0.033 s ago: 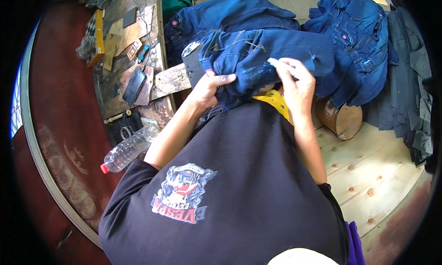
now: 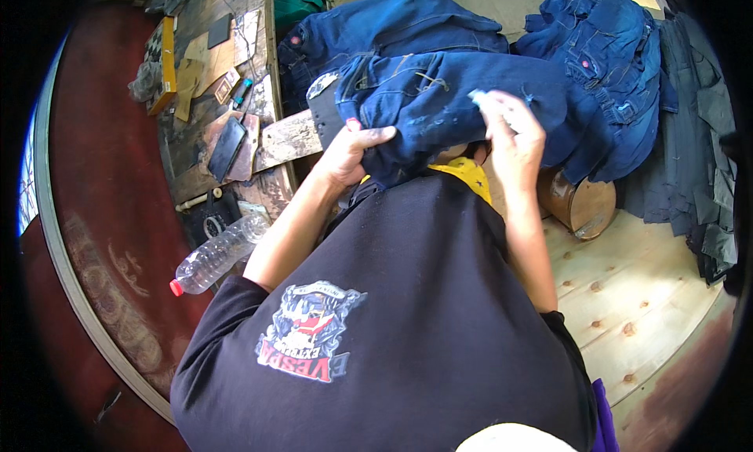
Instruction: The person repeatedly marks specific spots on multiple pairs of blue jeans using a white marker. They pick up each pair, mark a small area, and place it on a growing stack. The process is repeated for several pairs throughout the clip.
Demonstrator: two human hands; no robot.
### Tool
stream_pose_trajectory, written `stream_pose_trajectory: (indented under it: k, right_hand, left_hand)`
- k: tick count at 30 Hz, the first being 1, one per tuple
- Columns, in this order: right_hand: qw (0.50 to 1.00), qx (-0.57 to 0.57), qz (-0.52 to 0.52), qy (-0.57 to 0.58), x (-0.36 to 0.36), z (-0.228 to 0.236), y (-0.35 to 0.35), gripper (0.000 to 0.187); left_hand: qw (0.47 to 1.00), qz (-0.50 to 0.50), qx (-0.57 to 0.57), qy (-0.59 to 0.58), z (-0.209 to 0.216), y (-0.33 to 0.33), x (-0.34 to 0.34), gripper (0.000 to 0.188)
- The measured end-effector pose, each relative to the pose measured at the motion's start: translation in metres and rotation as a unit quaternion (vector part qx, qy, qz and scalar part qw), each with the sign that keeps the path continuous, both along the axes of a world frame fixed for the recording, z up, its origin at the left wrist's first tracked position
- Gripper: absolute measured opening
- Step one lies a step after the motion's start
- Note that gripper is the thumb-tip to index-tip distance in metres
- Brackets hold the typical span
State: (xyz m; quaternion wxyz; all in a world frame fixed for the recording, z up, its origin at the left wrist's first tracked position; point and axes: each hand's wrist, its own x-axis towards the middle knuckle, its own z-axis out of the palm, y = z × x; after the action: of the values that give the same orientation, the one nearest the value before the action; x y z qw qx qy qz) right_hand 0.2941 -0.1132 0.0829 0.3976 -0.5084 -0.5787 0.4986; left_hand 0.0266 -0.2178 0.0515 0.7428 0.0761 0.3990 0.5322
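Note:
A blue denim garment, with seams and pale worn patches, is stretched over a dark board whose end sticks out on the left. My left hand grips the near left edge of the denim, thumb on top and fingers hidden underneath. My right hand is closed in a pinch on a small pale-blue piece, too small to identify. It is over the right part of the denim, beside the worn patches; whether the piece touches the cloth I cannot tell.
More denim garments are heaped at the right, dark trousers beyond. A wooden cylinder lies below the heap. On the left, a worn wooden table carries a phone and a chessboard box; a plastic bottle lies nearby.
My right hand has shifted slightly right and up with the pale-blue piece. My left hand and the denim have moved slightly left.

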Motion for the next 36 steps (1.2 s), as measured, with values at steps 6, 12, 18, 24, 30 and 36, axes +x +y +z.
stream_pose_trajectory:
  k: [6,12,18,24,30,36]
  right_hand:
    - [0.915,0.273,-0.056,-0.291,0.114,-0.062,0.131,0.032]
    - [0.901,0.187,0.105,-0.378,0.209,-0.11,0.173,0.023]
    - [0.821,0.047,-0.118,-0.556,0.417,-0.063,0.236,0.025]
    - [0.75,0.233,-0.301,-0.541,0.553,0.057,0.382,0.038]
    - [0.703,0.362,-0.375,-0.483,0.519,0.151,0.507,0.043]
    - [0.806,0.441,-0.183,-0.35,0.367,0.097,0.567,0.034]
  left_hand:
    - [0.863,-0.336,0.003,0.378,0.007,-0.016,-0.076,0.075]
    - [0.727,-0.507,-0.043,0.462,-0.012,0.024,-0.047,0.053]
    - [0.864,-0.342,0.077,0.36,0.002,0.172,0.173,0.036]
    - [0.934,-0.18,0.297,0.083,0.036,0.315,0.329,0.103]
    - [0.888,-0.103,0.315,0.317,0.122,0.384,0.229,0.078]
    - [0.899,0.061,0.158,0.405,0.139,0.343,0.084,0.045]
